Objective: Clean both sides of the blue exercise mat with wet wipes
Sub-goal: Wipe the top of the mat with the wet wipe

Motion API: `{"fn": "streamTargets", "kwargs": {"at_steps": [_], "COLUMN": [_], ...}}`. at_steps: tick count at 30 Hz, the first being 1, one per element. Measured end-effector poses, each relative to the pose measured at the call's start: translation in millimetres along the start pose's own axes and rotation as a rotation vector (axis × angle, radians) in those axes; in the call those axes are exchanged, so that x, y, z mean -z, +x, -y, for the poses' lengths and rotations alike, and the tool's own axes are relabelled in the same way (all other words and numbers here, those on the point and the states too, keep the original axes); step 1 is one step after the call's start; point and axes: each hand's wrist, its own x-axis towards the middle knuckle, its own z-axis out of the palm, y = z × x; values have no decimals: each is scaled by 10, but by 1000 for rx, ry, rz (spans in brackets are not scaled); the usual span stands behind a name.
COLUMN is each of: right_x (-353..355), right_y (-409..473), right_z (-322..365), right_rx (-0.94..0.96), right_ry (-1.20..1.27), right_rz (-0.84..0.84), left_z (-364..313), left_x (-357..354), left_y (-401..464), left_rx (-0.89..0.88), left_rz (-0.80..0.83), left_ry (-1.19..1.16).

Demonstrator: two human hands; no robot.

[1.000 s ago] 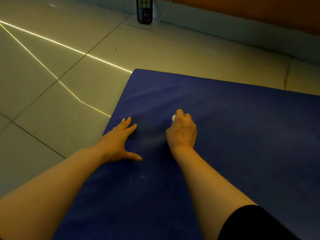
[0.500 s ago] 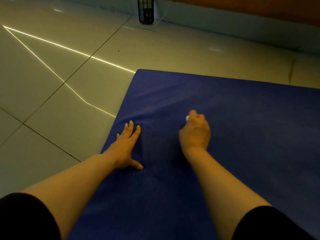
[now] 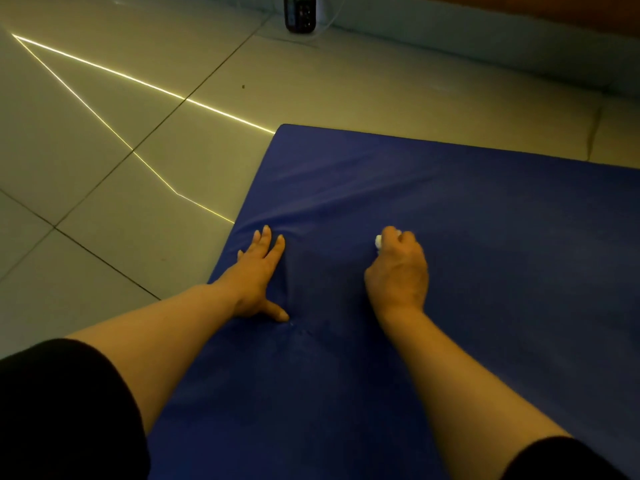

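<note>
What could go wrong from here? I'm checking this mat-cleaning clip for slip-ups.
1. The wet wipe is bunched small inside the right hand, so each stroke probably covers little of the blue mat and patches may be missed.
2. The mat's cover wrinkles beside the flat left hand; wiping could skip the folds.
3. That hand presses near the mat's edge over smooth floor tiles, so the mat might slide.

blue mat point(image 3: 485, 271) | flat on floor | white wipe point(image 3: 379, 241) balled on it
</note>
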Motion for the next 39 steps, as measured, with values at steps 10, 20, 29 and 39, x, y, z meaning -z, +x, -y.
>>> {"fn": "streamTargets", "kwargs": {"at_steps": [10, 20, 29, 39], "right_x": [-20, -103, 44, -73], "right_y": [-406, -422, -581, -1079], "right_z": [183, 162, 19, 477], "right_rx": [392, 163, 295, 291], "right_ry": [30, 17, -20, 66], "right_rz": [207, -7, 143, 316], "left_z": [-26, -53, -30, -164], "left_x": [38, 38, -36, -681], "left_y": [6, 8, -167, -851], "left_rx": [1, 18, 12, 65], "left_rz": [8, 1, -106, -161], "left_ry": [35, 68, 50, -15]}}
